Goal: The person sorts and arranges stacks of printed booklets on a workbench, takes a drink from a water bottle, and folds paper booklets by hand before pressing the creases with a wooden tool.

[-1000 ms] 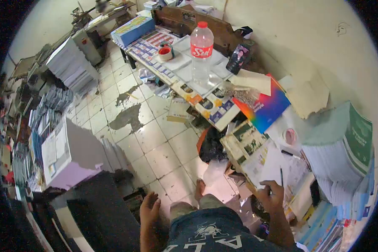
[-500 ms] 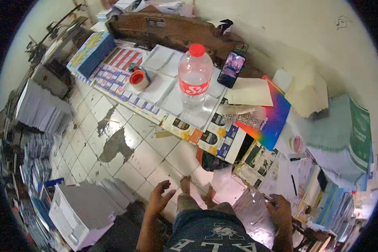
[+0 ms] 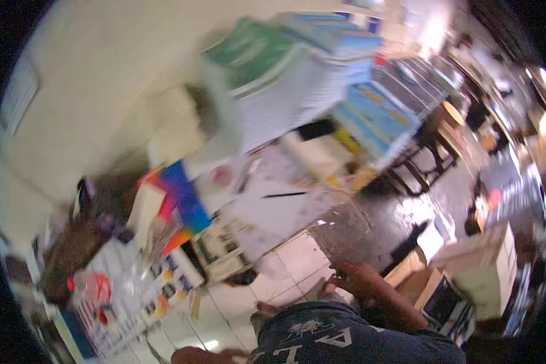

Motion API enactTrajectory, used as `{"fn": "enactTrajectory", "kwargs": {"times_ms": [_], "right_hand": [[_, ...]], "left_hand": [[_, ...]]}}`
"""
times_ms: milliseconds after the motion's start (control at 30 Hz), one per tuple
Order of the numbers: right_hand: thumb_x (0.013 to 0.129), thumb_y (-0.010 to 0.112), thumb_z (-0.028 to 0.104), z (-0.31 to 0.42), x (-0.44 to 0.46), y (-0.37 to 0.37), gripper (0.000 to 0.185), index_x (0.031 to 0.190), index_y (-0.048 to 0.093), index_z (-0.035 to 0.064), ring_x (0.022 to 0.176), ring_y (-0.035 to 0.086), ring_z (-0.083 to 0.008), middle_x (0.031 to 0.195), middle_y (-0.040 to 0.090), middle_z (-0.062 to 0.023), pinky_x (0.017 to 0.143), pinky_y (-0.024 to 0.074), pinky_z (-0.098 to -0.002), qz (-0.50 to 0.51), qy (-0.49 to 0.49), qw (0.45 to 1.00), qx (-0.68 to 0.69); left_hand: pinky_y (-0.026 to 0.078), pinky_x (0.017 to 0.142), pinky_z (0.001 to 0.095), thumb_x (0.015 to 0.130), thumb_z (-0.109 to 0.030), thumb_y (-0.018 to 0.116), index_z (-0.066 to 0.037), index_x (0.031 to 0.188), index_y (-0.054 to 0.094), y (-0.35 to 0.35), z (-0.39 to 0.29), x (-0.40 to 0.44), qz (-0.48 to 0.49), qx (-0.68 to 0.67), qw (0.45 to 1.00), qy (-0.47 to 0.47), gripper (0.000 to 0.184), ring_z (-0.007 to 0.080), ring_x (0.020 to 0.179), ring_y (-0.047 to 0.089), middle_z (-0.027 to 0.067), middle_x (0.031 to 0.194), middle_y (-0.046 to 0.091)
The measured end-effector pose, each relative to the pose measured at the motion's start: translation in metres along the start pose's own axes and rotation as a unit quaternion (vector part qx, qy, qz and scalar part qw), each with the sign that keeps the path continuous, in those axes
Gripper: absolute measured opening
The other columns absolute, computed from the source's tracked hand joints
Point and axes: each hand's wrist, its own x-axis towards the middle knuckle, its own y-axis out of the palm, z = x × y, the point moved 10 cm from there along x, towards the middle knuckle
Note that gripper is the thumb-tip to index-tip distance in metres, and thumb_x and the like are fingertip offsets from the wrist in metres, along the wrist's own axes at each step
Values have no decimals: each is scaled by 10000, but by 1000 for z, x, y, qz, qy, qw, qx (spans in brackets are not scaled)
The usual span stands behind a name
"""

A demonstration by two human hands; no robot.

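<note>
Shirt point(image 3: 312, 330) nearest. Left hand point(image 3: 209, 355) at bottom edge, blurred, finger opening and hold unclear. Right hand point(image 3: 347, 278) past shirt, fingers partly bent, grip unclear. Beyond, black pen point(image 3: 284, 195) on white paper point(image 3: 270, 218); farther, green-covered stack point(image 3: 249, 57).

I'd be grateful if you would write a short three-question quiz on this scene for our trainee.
1. What colour is the cap of the bottle?
a) green
b) red
c) yellow

2. True or false: the right hand is nearer than the left hand to the cardboard box.

3. Fill in the missing word: the thin dark pen lies on a sheet of ____.

Key: 1. b; 2. true; 3. paper.
</note>
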Motion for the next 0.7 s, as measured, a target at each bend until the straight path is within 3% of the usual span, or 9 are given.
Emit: {"fn": "enactTrajectory", "kwargs": {"times_ms": [100,167,233,300,400,500,567,667,700], "right_hand": [[899,673,372,-101,-47,-27,461,1221,618,47,909,682,-374,1056,686,-201,807,541,-459,-55,22,998,5],[887,695,288,-184,-84,-53,446,1247,610,40,1005,659,-353,1112,669,-199,854,522,-422,-85,150,984,41],[882,697,265,-222,-121,-95,448,1255,612,33,981,667,-350,1108,672,-191,847,529,-414,-110,178,976,56],[875,718,249,-252,-173,-154,453,1256,616,26,950,677,-335,1083,681,-186,833,535,-404,-205,294,905,231],[879,731,222,-351,-204,-171,424,1238,625,22,916,690,-304,1038,704,-174,806,541,-393,-305,295,891,165],[882,740,232,-405,-210,-216,422,1227,623,17,882,695,-301,1022,712,-171,773,548,-397,-319,296,889,141],[892,733,281,-419,-200,-252,444,1232,618,20,894,703,-303,1059,709,-185,772,554,-390,-360,243,881,186],[902,724,318,-467,-179,-289,459,1240,614,27,915,708,-301,1089,705,-197,776,557,-383,-377,224,872,219],[907,717,330,-489,-166,-301,462,1246,614,33,930,709,-299,1100,704,-201,780,558,-380,-373,219,872,228]], "left_hand": [[337,1109,424,714,-266,860,-65,1299,524,23,-44,118,152,22,980,127,704,306,1298,463,168,1316,525],[336,1107,432,719,-275,854,-68,1303,520,48,-66,188,235,18,953,191,704,315,1294,462,174,1316,522],[334,1105,440,723,-283,848,-72,1307,516,71,-88,248,308,8,919,247,705,325,1291,461,179,1316,519],[333,1102,448,727,-291,842,-75,1311,512,90,-104,296,384,-7,874,297,705,334,1287,460,185,1316,516],[331,1099,461,734,-304,832,-80,1317,505,121,-108,349,484,-20,793,370,706,348,1282,458,194,1317,512],[328,1066,517,872,-353,704,-85,1256,525,132,-128,507,346,-49,891,290,501,393,1196,482,195,1327,500],[329,1035,564,929,-425,619,-89,1200,531,139,-131,571,320,12,903,285,441,403,1159,482,192,1344,483],[361,980,570,860,-435,685,-102,1141,568,129,-148,584,478,-193,699,496,451,388,1200,461,209,1335,475],[361,980,570,860,-435,685,-102,1141,568,129,-146,615,478,-199,696,498,451,388,1200,461,209,1335,475]]}}
